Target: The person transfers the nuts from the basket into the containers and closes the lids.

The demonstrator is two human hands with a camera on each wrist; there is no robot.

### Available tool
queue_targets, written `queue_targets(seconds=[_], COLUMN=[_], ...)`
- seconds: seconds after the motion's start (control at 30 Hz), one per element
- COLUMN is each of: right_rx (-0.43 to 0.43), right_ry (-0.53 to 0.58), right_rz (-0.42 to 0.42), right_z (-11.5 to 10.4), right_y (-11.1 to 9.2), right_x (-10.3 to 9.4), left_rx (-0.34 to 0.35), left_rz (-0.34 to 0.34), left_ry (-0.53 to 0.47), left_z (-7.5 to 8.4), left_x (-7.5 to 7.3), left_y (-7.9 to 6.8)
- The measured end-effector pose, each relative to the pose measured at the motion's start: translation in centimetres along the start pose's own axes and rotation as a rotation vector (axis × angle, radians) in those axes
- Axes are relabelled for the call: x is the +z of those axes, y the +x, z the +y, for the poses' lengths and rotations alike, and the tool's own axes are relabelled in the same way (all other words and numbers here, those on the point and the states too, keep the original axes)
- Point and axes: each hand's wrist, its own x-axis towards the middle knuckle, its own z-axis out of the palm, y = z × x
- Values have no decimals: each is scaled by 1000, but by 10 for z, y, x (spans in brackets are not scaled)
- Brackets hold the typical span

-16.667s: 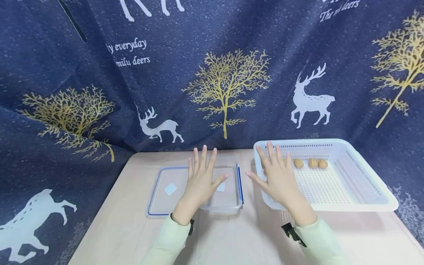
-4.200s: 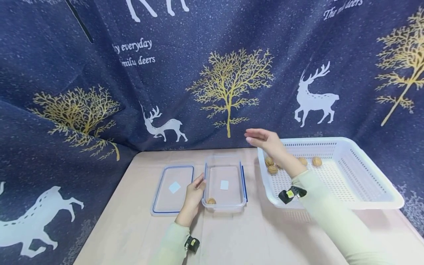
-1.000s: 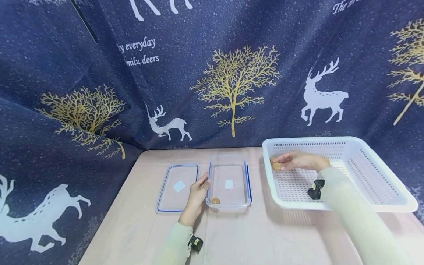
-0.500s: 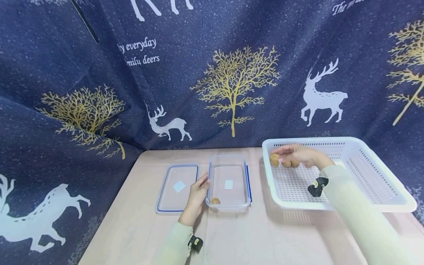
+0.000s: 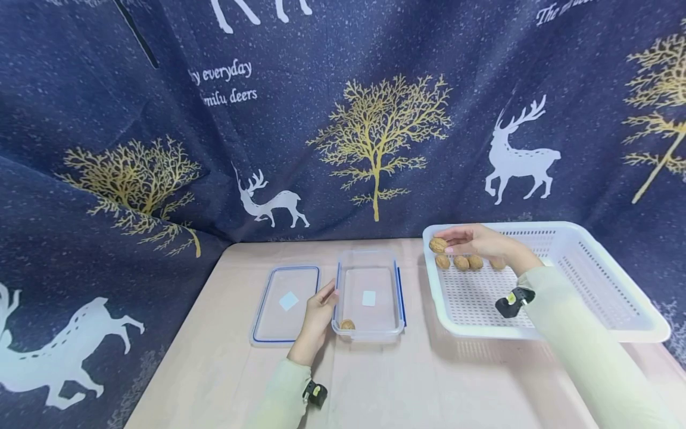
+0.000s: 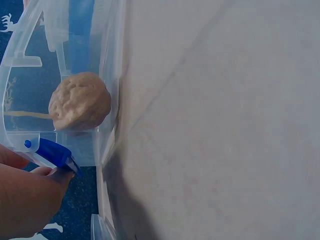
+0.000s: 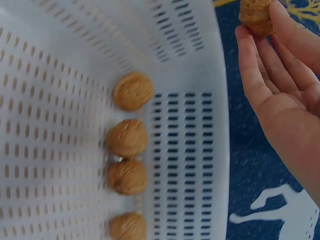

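Note:
My right hand (image 5: 482, 243) pinches a walnut (image 5: 437, 245) between thumb and fingertips, raised over the far left corner of the white basket (image 5: 589, 332). In the right wrist view the pinched walnut (image 7: 256, 17) is partly cut off by the top edge. Several more walnuts (image 7: 127, 137) line the basket's far side below it. My left hand (image 5: 317, 316) holds the left side of a clear food container (image 5: 370, 335), its thumb by the blue latch (image 6: 54, 152) in the left wrist view. One walnut (image 6: 80, 101) lies in the container's near left corner.
A clear lid (image 5: 286, 339) with a blue seal lies flat to the left of the container. Behind the pale tabletop (image 5: 386, 381) hangs a dark blue cloth (image 5: 332, 119) with deer and trees. The basket stands at the right, its side walls slotted.
Over the last second my right hand has picked a walnut from the basket and lifted it toward the far left rim, uncovering the others. My left hand keeps its place on the container.

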Motion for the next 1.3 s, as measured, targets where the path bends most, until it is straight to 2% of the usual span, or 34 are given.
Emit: queue_targets(seconds=[0.17,0.27,0.37,0.67,0.8,0.93,1.03,1.13,1.3], right_rx=[0,-3,-2,-16,-23,-17,-15,-22,-55], right_ry=[11,34,49,132,176,221,227,240,266], right_rz=[48,71,100,156,173,195,205,208,207], right_z=[-10,-17,-23,-45,-53,-60,-65,-69,-74], right_y=[1,2,4,5,7,11,13,16,20], right_x=[8,13,17,38,49,60,69,78,95], left_rx=[-13,-11,-11,10,2,-10,-13,-7,6], left_rz=[-4,4,5,-2,-2,3,4,-2,-12], left_ry=[10,7,-4,19,3,-3,-1,1,6], left_z=[5,-9,-9,20,10,-7,-10,-4,19], left_x=[0,-1,-1,2,1,0,0,0,1], left_y=[-3,6,6,-14,-7,5,7,3,-12])
